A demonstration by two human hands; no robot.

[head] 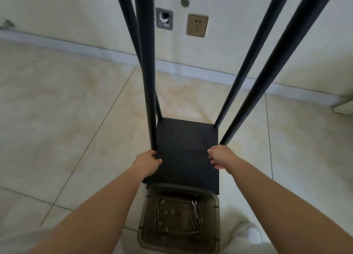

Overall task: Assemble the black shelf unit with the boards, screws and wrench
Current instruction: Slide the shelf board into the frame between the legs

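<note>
Black poles (146,66) rise from a black board (186,137) on the tiled floor (66,110), their tops cut off above. The left hand (148,163) and right hand (219,156) curl round the edges of a nearer board (184,169). A translucent box (178,218), its far rim hidden, holds screws (193,223) and a small wrench (194,206).

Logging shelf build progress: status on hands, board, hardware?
Left hand and right hand grip black board edges between four poles. Wrench, screws in tray, untouched. Nothing obstructing.
</note>
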